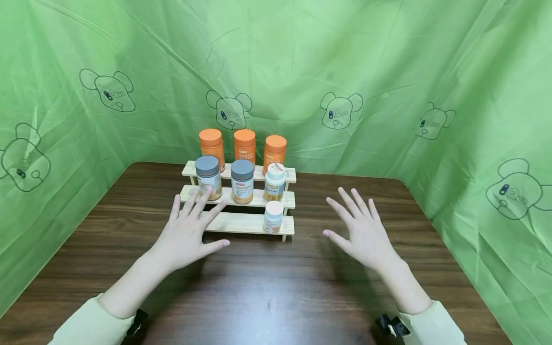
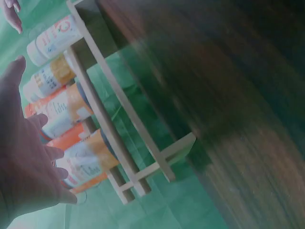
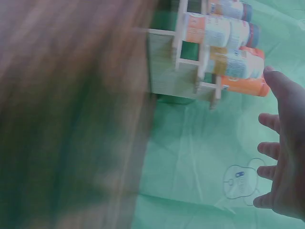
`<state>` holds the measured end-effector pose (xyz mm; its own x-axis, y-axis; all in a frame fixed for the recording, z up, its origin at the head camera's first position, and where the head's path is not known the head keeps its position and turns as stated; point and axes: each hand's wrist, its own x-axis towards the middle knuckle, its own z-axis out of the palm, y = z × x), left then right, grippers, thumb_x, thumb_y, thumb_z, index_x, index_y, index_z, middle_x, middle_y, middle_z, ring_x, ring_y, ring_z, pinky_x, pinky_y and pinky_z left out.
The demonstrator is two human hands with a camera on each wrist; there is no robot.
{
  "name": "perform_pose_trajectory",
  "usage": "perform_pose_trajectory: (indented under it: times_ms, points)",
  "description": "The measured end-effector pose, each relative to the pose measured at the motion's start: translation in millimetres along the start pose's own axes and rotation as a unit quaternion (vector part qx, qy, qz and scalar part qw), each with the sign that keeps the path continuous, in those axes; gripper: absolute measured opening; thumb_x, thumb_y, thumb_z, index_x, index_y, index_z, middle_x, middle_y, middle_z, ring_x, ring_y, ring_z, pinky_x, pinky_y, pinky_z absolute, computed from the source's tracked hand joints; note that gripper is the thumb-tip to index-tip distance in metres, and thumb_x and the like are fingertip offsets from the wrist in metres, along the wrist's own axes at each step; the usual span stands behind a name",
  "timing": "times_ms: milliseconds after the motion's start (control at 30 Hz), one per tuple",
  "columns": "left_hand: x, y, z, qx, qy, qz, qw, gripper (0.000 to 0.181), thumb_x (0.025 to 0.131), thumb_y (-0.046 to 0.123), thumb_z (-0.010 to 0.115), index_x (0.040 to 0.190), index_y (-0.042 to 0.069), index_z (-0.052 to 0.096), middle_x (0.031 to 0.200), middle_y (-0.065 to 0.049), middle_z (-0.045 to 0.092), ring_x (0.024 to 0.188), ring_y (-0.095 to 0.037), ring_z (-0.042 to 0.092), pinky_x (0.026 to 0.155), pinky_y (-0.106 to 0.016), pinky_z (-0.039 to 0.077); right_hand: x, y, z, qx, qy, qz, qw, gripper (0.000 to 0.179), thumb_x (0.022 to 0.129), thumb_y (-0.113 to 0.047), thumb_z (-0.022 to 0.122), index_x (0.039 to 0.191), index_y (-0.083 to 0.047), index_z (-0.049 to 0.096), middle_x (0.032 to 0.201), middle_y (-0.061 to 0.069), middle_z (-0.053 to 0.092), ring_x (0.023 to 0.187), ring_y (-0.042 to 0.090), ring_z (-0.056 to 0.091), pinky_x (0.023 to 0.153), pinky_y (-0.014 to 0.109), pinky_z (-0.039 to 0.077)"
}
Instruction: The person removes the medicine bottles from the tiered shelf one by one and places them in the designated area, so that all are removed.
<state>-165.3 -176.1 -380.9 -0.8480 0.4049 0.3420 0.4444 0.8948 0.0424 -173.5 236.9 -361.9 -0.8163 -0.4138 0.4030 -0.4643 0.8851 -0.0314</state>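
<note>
Over on the left, a green sheet (image 1: pixel 64 143) hangs beside the counter (image 1: pixel 310 273). A pale sleeve (image 1: pixel 92 326) leads to the left hand (image 1: pixel 187 237), held palm down before the rack (image 1: pixel 235 223), its grip spread wide with nothing in it. From where I stand its fingers overlap the left jar (image 1: pixel 210 178); whether they touch, I cannot tell. That jar, grey-lidded, stands on the middle step, an orange bottle (image 1: pixel 214 144) behind it on the top one. Next comes the second jar (image 1: pixel 242 183), with another orange bottle (image 1: pixel 245 147) behind. At the rack's right end, the third orange bottle (image 1: pixel 274 151) stands on top, the white bottle (image 1: pixel 274 183) on the middle step, the small bottle (image 1: pixel 273 218) on the lowest. Farther right, well apart from the rack, the right hand (image 1: pixel 364 235) hovers over the counter, grip just as widely fanned and empty.
</note>
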Motion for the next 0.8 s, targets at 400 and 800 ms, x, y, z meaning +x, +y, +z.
perform_pose_trajectory:
  times_ms: [400, 800]
  points:
    - [-5.2, -25.1, -11.8, -0.003, 0.024, -0.021, 0.9995, 0.084, 0.078, 0.069, 0.057, 0.148, 0.030, 0.031, 0.154, -0.013, 0.021, 0.144, -0.034, 0.008, 0.109, -0.062, -0.002, 39.5, -4.9, -17.8, 0.035, 0.026, -0.008, 0.9990, 0.071, 0.087, -0.060, 0.054, 0.147, -0.031, 0.032, 0.157, -0.001, 0.016, 0.145, 0.026, 0.008, 0.111, 0.059, 0.012]
    - [-15.8, -62.8, -12.0, -0.030, 0.043, -0.009, 0.9986, 0.080, 0.078, 0.053, 0.070, 0.145, 0.025, 0.038, 0.147, -0.015, 0.034, 0.138, -0.039, 0.021, 0.109, -0.063, -0.002, 80.4, -9.0, -22.6, 0.101, 0.041, -0.012, 0.9940, 0.065, 0.090, -0.055, 0.052, 0.147, -0.030, 0.032, 0.156, -0.005, 0.018, 0.145, 0.022, 0.011, 0.110, 0.056, 0.022]
